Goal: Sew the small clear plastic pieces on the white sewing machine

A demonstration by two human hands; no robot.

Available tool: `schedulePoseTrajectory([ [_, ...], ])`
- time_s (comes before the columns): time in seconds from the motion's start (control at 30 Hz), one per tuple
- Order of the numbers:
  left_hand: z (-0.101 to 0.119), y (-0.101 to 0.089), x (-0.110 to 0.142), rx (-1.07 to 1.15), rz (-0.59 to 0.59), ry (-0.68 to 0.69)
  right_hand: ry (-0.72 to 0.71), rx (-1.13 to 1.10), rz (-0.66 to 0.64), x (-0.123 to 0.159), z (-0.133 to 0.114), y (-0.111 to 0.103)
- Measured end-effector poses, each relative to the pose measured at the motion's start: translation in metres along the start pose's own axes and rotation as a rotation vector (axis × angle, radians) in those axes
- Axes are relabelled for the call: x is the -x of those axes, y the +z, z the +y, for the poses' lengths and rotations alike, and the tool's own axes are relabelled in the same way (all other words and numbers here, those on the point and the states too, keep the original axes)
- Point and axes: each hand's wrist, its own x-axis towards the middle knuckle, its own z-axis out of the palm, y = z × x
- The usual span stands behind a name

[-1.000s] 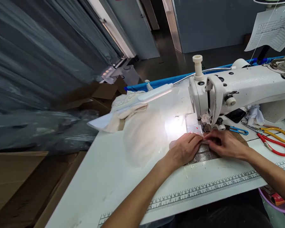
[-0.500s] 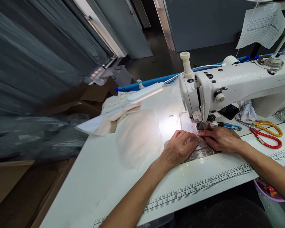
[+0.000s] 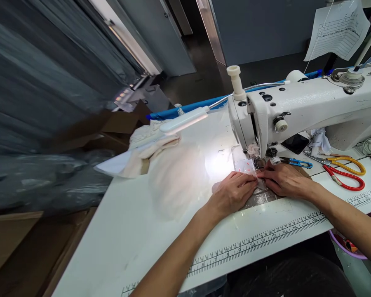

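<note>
1. Just in front of the foot [image 3: 259, 163] of the machine [image 3: 299, 109], a small, sheer cloth [image 3: 261, 183] lies over a shiny sheet [image 3: 257, 200], between the hands.
2. Left hand [image 3: 235, 190]: palm down, fingers bent and close together at the cloth. From here I cannot tell whether they grip or only press.
3. Right hand [image 3: 282, 179]: fingertips at the cloth's edge, beside the foot; a firm pinch cannot be confirmed.
4. Handling: the cloth looks light and limp, probably slippery, and liable to pucker if pulled.
5. Hold: press lightly along both edges with flat fingertips, clear of the foot.
6. Snips [image 3: 297, 162] lie just beyond the right hand.
</note>
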Motion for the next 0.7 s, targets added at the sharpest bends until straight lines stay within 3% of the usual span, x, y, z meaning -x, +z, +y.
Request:
schedulePoseTrajectory([
  [0.3,-0.001,0.000,0.000,-0.044,0.035,0.050,0.012,-0.294,-0.038,-0.006,0.018,-0.013],
  [0.43,-0.001,0.000,0.001,-0.046,0.033,0.045,0.028,-0.357,0.146,0.001,0.025,0.002],
  [0.53,-0.001,0.001,0.001,-0.048,0.036,0.038,-0.032,-0.344,0.239,0.008,0.026,0.013],
  [0.7,0.000,0.001,0.001,-0.052,0.027,0.029,-0.198,-0.200,0.221,0.015,0.020,0.015],
])
